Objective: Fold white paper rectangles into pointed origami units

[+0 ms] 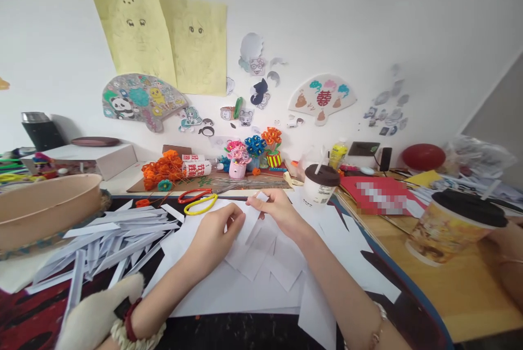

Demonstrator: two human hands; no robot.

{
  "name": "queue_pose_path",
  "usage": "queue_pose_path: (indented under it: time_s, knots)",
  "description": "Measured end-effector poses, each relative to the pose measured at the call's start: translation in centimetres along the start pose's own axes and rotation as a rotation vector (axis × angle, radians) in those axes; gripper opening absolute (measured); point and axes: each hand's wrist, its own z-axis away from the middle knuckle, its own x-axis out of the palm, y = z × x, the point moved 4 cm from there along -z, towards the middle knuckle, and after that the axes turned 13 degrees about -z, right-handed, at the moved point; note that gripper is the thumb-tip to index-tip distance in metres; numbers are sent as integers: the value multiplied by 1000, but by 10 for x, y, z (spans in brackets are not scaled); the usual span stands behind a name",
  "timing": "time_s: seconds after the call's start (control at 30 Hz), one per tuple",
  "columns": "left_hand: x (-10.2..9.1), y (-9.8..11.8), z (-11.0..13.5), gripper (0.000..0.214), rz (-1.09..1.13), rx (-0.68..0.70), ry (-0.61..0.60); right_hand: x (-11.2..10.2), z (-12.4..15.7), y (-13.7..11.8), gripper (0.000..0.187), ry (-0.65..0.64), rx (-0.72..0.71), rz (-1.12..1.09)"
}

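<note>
My right hand (280, 213) pinches the top of a small white slip of paper (250, 223) between thumb and fingers. Facing it, my left hand (224, 226) is closed with its fingertips at the left edge of the same slip. Just below the hands lie several loose rectangular paper pieces (288, 263), overlapping on larger white sheets (229, 295). To the left, a heap of narrow folded paper strips (118, 235) is spread over the dark mat. Behind my left hand rest scissors (200, 201) with one red and one yellow handle loop.
A lidded white cup (319, 189) stands behind my right forearm, and a larger patterned cup (447, 227) at the right. A round beige container (44, 208) is at the left. Orange pipe-cleaner flowers (165, 167) and small flower pots (239, 167) line the back. Another person's hand (509, 244) shows far right.
</note>
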Motion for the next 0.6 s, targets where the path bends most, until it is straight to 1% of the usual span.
queue_pose_path:
  time_s: [0.13, 0.23, 0.37, 0.43, 0.5, 0.6]
  knots:
    - [0, 1, -1, 28, 26, -12, -2, 4, 0, 3, 36, -71, 17, 9]
    - [-1, 1, -1, 28, 25, -23, 9, 6, -1, 6, 39, -98, 24, 8]
    - [0, 0, 1, 25, -7, -12, 5, 6, -2, 9, 43, -112, 26, 39]
    - [0, -2, -1, 22, -51, -18, 3, 5, -2, 9, 43, -100, 25, 60]
    - [-7, -1, -3, 19, -122, -26, 65, 4, -3, 9, 43, -71, 21, 67]
    - [-29, 10, 3, 17, -153, 13, 265, 1, -6, 8, 43, -31, 13, 69]
